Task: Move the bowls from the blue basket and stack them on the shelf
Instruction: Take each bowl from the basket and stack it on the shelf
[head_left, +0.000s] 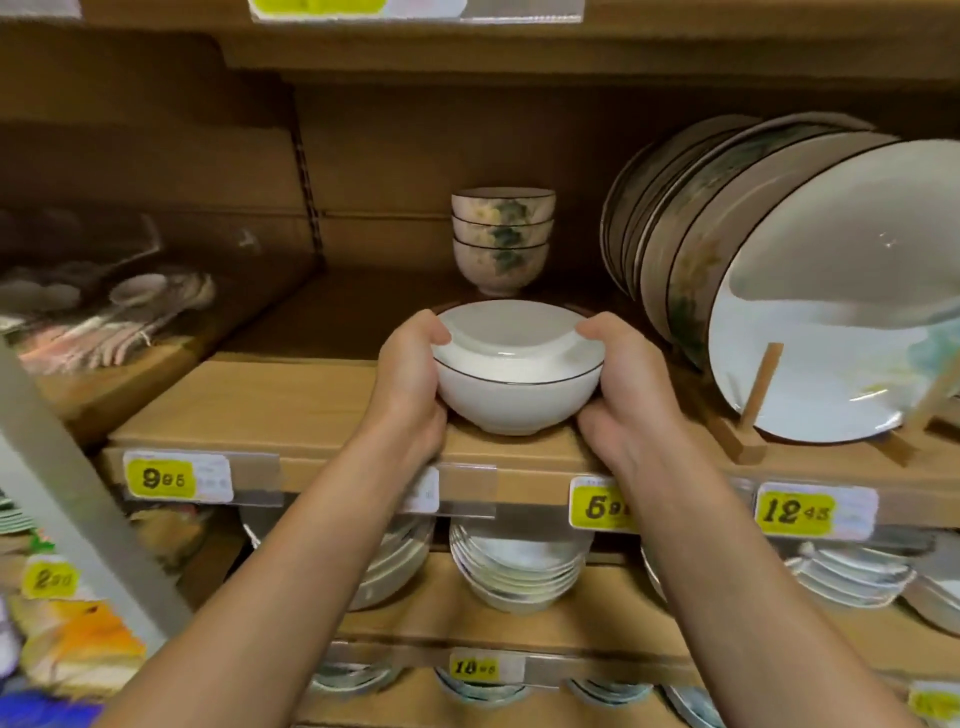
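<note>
white bowls (514, 395): 2, nested, at front edge of shelf (291, 410) | left hand (410, 384), right hand (634, 400): both curled round the bowls' sides | behind: 3 stacked floral bowls (501, 239) | right: upright plates (727, 249), count unclear

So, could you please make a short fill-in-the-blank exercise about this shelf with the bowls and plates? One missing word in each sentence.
1. The left hand and the right hand grip the white bowl, so the count of hands on it is ____.
2. Behind it, the stack of flowered bowls holds ____ bowls.
3. At the right, the plates stand on edge in a rack made of ____.

Missing words: two; three; wood.
</note>
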